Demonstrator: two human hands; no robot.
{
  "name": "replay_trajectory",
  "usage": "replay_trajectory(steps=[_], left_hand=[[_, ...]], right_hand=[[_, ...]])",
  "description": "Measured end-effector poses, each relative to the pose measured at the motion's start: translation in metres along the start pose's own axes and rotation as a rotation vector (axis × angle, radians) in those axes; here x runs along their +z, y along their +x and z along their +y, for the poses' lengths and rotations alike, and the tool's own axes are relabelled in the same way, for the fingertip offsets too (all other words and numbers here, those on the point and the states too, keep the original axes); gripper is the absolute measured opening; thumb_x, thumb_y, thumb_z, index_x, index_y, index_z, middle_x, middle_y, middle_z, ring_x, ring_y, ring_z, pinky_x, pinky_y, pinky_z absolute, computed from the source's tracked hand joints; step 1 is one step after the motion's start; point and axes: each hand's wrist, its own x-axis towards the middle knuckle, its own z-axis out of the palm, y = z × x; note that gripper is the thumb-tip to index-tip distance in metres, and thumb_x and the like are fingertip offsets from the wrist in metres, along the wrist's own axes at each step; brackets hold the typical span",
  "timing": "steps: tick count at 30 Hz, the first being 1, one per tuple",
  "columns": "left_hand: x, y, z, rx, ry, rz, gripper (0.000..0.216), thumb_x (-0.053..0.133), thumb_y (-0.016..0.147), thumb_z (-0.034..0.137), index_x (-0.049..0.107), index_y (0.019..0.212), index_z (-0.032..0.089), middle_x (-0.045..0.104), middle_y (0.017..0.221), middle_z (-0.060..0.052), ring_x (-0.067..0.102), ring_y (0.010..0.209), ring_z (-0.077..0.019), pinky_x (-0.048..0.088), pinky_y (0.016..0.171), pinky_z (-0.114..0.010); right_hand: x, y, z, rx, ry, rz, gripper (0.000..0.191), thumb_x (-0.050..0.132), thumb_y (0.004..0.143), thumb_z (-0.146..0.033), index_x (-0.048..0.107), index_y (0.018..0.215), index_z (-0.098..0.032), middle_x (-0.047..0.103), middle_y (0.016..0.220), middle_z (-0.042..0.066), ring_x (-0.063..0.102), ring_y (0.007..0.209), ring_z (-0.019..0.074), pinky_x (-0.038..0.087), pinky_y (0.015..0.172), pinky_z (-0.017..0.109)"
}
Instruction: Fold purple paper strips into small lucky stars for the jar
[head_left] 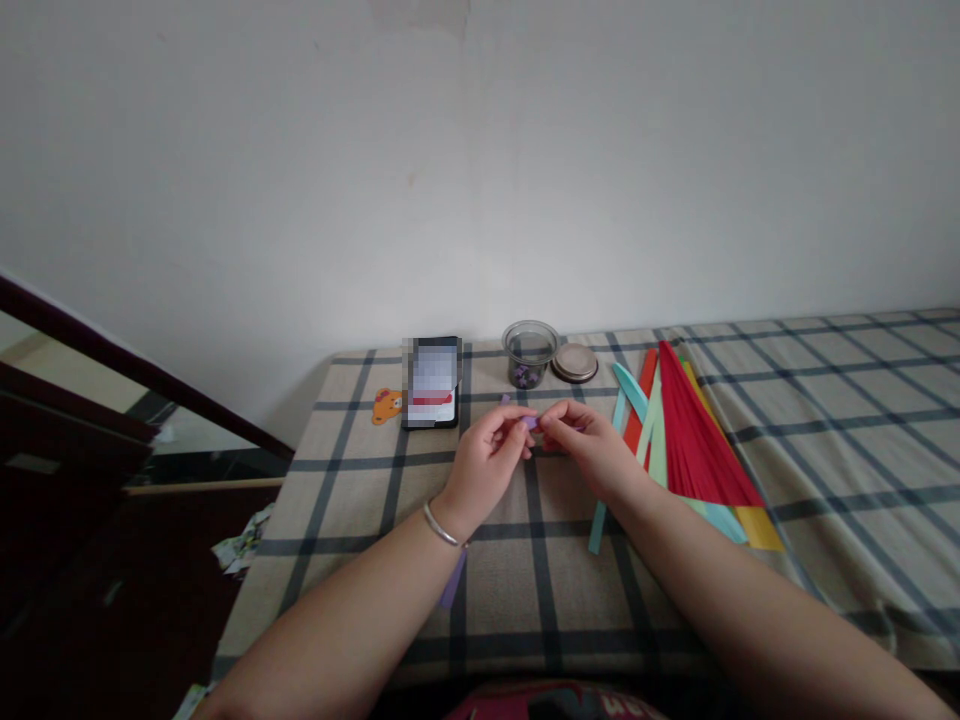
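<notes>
My left hand (487, 455) and my right hand (589, 440) meet over the checked cloth, fingertips pinched together on a small purple paper strip (532, 422). A silver bangle (439, 525) sits on my left wrist. A loose purple end (453, 580) shows below my left wrist. Behind the hands stands an open clear jar (530, 353) with small purple pieces inside, its round lid (574, 362) lying beside it.
A fan of long paper strips (694, 440), red, teal, green, orange and yellow, lies right of my right hand. A phone (432, 382) with a bear charm (387, 406) rests at the back left. The checked cloth (352, 480) ends at the left, with dark floor below.
</notes>
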Motion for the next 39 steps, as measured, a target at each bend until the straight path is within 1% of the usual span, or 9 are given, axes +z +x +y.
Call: replay_trajectory(steps=[6,12,19,23,27,33,39], left_hand=[[0.000,0.000,0.005,-0.041,-0.066,-0.002,0.020,0.053,0.085,0.030,0.060,0.095,0.015,0.058,0.065,0.001,0.057,0.061,-0.0101,0.048,0.063,-0.023],[0.000,0.000,0.004,-0.037,-0.102,-0.007,0.022,0.052,0.085,0.032,0.061,0.096,0.015,0.058,0.066,0.001,0.057,0.062,-0.0108,0.048,0.064,-0.025],[0.000,0.001,0.001,-0.060,-0.129,-0.021,0.022,0.053,0.085,0.032,0.063,0.096,0.015,0.058,0.066,0.001,0.057,0.063,-0.0109,0.048,0.065,-0.025],[0.000,0.001,-0.001,-0.095,-0.203,-0.048,0.021,0.053,0.085,0.031,0.063,0.096,0.016,0.058,0.067,0.001,0.056,0.063,-0.0102,0.049,0.065,-0.024],[0.000,0.001,-0.002,-0.094,-0.242,-0.057,0.021,0.054,0.085,0.031,0.064,0.095,0.016,0.057,0.069,0.001,0.056,0.064,-0.0098,0.049,0.067,-0.024],[0.000,0.001,-0.002,-0.103,-0.246,-0.049,0.022,0.055,0.084,0.031,0.065,0.097,0.016,0.058,0.069,0.000,0.056,0.064,-0.0099,0.050,0.067,-0.025],[0.000,0.003,-0.006,-0.182,-0.326,-0.059,0.024,0.057,0.082,0.035,0.066,0.094,0.016,0.058,0.069,-0.001,0.055,0.063,-0.0104,0.051,0.066,-0.026]], right_hand=[[0.000,0.000,0.002,0.021,0.021,-0.016,0.029,0.072,0.066,-0.043,0.058,0.066,-0.017,0.056,0.057,-0.004,0.047,0.053,0.0086,0.034,0.055,0.024],[-0.001,0.000,0.003,0.070,0.046,-0.033,0.030,0.072,0.065,-0.044,0.057,0.067,-0.018,0.058,0.061,-0.004,0.052,0.057,0.0099,0.039,0.059,0.025],[-0.002,0.000,0.004,0.028,-0.003,-0.036,0.030,0.071,0.066,-0.045,0.058,0.069,-0.018,0.058,0.062,-0.003,0.052,0.057,0.0103,0.040,0.058,0.025],[0.000,-0.001,0.002,0.038,0.053,-0.072,0.029,0.071,0.067,-0.044,0.058,0.070,-0.019,0.060,0.062,-0.003,0.053,0.057,0.0105,0.040,0.059,0.025],[0.000,-0.002,0.000,0.037,0.106,-0.124,0.027,0.071,0.068,-0.043,0.059,0.070,-0.018,0.059,0.059,-0.004,0.052,0.055,0.0097,0.039,0.058,0.025],[-0.001,-0.002,0.001,0.038,0.103,-0.126,0.026,0.071,0.069,-0.042,0.059,0.071,-0.019,0.061,0.062,-0.003,0.054,0.057,0.0105,0.041,0.060,0.026],[0.002,-0.003,-0.002,0.040,0.109,-0.137,0.028,0.073,0.065,-0.044,0.060,0.069,-0.020,0.063,0.064,-0.002,0.057,0.060,0.0121,0.045,0.063,0.028]])
